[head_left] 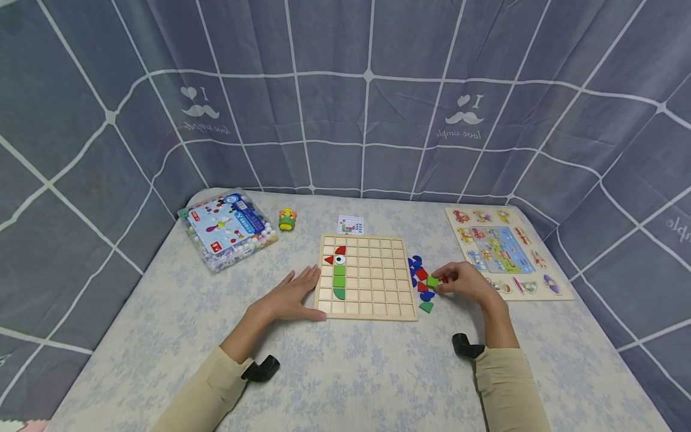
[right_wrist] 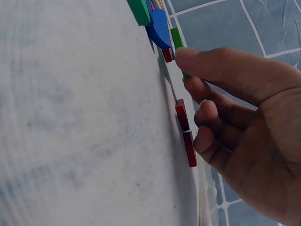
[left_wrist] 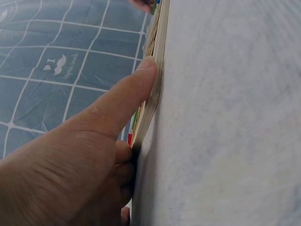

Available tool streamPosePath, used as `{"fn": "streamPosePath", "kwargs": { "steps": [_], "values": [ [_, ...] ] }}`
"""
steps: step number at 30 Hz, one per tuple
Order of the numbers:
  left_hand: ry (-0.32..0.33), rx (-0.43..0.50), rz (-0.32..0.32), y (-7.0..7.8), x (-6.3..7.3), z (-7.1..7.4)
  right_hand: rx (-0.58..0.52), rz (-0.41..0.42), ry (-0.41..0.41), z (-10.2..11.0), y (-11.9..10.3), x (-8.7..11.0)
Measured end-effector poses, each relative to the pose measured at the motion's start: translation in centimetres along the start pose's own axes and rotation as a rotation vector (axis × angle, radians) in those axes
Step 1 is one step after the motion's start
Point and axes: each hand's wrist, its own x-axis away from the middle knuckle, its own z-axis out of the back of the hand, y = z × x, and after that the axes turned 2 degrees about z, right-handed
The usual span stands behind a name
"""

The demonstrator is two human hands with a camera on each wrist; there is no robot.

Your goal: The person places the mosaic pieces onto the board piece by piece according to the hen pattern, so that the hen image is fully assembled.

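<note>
A wooden grid board (head_left: 381, 279) lies on the table. Down its left side run a red triangle (head_left: 329, 260), a red curved piece (head_left: 341, 250), a round eye piece (head_left: 339, 260), green squares (head_left: 339, 280) and a green rounded piece (head_left: 339, 294). My left hand (head_left: 294, 295) rests along the board's left edge, its thumb (left_wrist: 134, 89) laid on the near corner. Right of the board, my right hand (head_left: 465, 282) pinches a green square (head_left: 432, 282) between thumb and forefinger, above a loose pile with blue pieces (head_left: 415, 262), red pieces (head_left: 421, 274) and a green piece (head_left: 426, 306).
Behind the board lies a small pattern card (head_left: 351, 225). A plastic box of beads (head_left: 227, 228) and a small toy figure (head_left: 287, 219) stand at the back left. At the right is a wooden picture puzzle (head_left: 507, 252). A grey curtain (head_left: 335, 114) hangs behind the table.
</note>
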Motion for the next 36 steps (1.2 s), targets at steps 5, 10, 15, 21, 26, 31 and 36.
{"fn": "streamPosePath", "kwargs": {
  "steps": [5, 10, 15, 21, 26, 31, 36],
  "values": [
    [-0.004, -0.004, 0.005, 0.0, 0.1, 0.0, 0.003, 0.011, 0.003, -0.1, -0.2, 0.0],
    [-0.005, -0.004, 0.009, 0.1, 0.1, 0.1, 0.0, 0.027, 0.007, -0.1, -0.6, 0.1],
    [-0.003, -0.006, 0.008, 0.1, 0.1, 0.1, -0.015, 0.048, 0.009, -0.2, -0.9, 0.2],
    [-0.006, -0.017, 0.014, 0.1, 0.0, 0.0, -0.01, 0.067, 0.009, -0.4, -1.3, 0.1],
    [-0.012, -0.02, 0.018, 0.0, 0.0, 0.0, -0.005, 0.076, 0.008, -0.8, -1.7, -0.1],
    [-0.011, -0.018, 0.018, 0.0, -0.1, -0.1, -0.021, 0.123, 0.007, -1.3, -2.1, -0.2],
    [-0.005, -0.019, 0.008, -0.1, -0.1, -0.1, -0.069, 0.153, -0.005, -1.9, -2.6, -0.3]
  ]
}}
